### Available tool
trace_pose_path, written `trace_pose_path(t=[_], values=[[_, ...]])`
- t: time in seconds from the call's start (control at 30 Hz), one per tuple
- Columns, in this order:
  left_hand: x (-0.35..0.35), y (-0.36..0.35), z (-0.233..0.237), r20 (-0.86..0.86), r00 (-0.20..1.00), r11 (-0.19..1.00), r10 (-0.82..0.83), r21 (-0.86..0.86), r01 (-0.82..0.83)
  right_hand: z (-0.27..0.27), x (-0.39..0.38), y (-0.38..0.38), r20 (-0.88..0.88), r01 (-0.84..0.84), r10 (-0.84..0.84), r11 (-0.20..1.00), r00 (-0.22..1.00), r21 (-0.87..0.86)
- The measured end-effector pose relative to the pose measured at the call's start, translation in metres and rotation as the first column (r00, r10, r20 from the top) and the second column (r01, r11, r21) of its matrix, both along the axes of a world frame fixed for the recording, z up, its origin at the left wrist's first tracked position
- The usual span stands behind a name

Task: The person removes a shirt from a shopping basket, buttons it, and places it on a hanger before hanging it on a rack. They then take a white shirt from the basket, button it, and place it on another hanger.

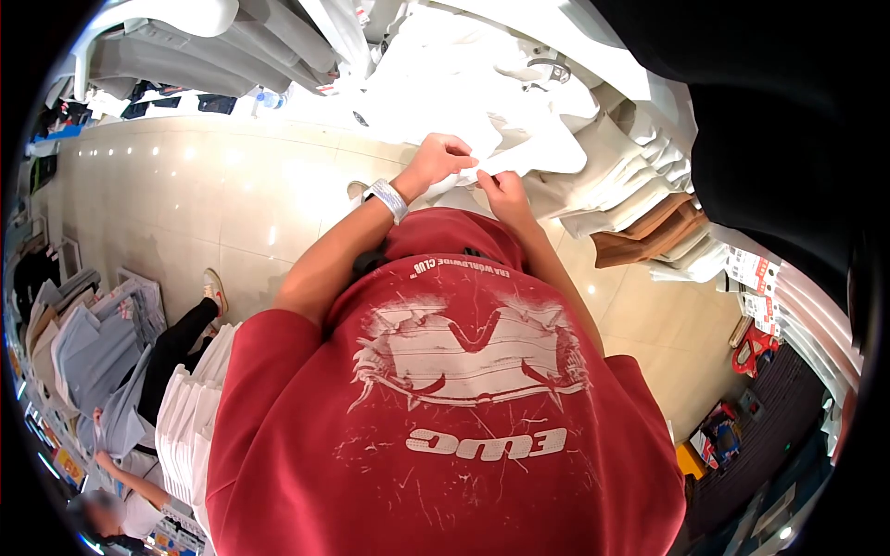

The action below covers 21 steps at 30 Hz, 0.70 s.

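White garments (426,83), very brightly lit, lie in front of me at the top middle. My left hand (443,159), with a pale band (387,199) at its wrist, is closed at the lower edge of the white cloth, thumb and index finger pinched on it. Just to the right, my right hand (503,193) pinches the same edge, its fingertips close to those of my left hand. Overexposure hides the folds between the fingers.
Grey garments (185,46) hang at the upper left. White and brown clothes (649,232) hang at the right. Light shirts (102,347) and another person (139,491) are at the lower left. Shiny tiled floor (176,185) shows at the left; red scissors-like handles (753,352) at the right.
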<state>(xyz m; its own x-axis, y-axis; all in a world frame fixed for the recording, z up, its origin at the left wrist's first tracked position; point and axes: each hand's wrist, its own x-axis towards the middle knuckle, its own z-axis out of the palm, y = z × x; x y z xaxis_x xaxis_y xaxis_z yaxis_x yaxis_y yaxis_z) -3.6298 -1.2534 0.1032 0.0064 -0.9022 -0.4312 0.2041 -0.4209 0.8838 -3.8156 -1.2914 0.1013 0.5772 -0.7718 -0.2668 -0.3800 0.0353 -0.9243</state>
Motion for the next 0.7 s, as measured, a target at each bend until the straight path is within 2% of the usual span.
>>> trace_pose_path(t=[0.03, 0.1, 0.17, 0.23, 0.33, 0.43, 0.57, 0.63, 0.7], values=[[-0.001, 0.001, 0.001, 0.070, 0.997, 0.994, 0.011, -0.106, -0.003, 0.004, 0.002, 0.001, 0.005, 0.053, -0.053, 0.998, 0.999, 0.015], [-0.004, 0.004, 0.003, 0.097, 0.994, 0.990, 0.041, -0.139, -0.027, 0.013, 0.007, 0.005, 0.009, 0.104, -0.104, 0.994, 0.994, 0.030], [-0.006, 0.006, 0.003, 0.122, 0.990, 0.984, 0.077, -0.171, -0.055, 0.035, 0.018, 0.011, 0.232, 0.420, -0.448, 0.893, 0.863, 0.161], [-0.008, 0.006, 0.003, 0.252, 0.963, 0.960, 0.098, -0.277, -0.025, 0.029, 0.014, 0.008, 0.234, 0.411, -0.422, 0.906, 0.876, 0.096], [-0.014, 0.007, 0.006, 0.302, 0.939, 0.938, 0.163, -0.342, -0.053, 0.027, 0.012, 0.006, 0.191, 0.380, -0.370, 0.925, 0.909, -0.015], [-0.019, 0.006, 0.009, 0.288, 0.935, 0.926, 0.208, -0.366, -0.093, 0.029, 0.014, 0.005, 0.136, 0.337, -0.322, 0.936, 0.937, -0.101], [-0.017, 0.005, 0.011, 0.289, 0.941, 0.934, 0.177, -0.350, -0.068, 0.017, 0.012, 0.001, 0.093, 0.294, -0.280, 0.924, 0.956, -0.244], [-0.016, 0.004, 0.010, 0.348, 0.919, 0.933, 0.186, -0.355, -0.054, 0.016, 0.010, 0.001, 0.120, 0.299, -0.279, 0.930, 0.953, -0.214], [-0.017, 0.005, 0.008, 0.293, 0.931, 0.927, 0.218, -0.360, -0.104, 0.020, 0.012, 0.000, 0.148, 0.303, -0.278, 0.935, 0.949, -0.184]])
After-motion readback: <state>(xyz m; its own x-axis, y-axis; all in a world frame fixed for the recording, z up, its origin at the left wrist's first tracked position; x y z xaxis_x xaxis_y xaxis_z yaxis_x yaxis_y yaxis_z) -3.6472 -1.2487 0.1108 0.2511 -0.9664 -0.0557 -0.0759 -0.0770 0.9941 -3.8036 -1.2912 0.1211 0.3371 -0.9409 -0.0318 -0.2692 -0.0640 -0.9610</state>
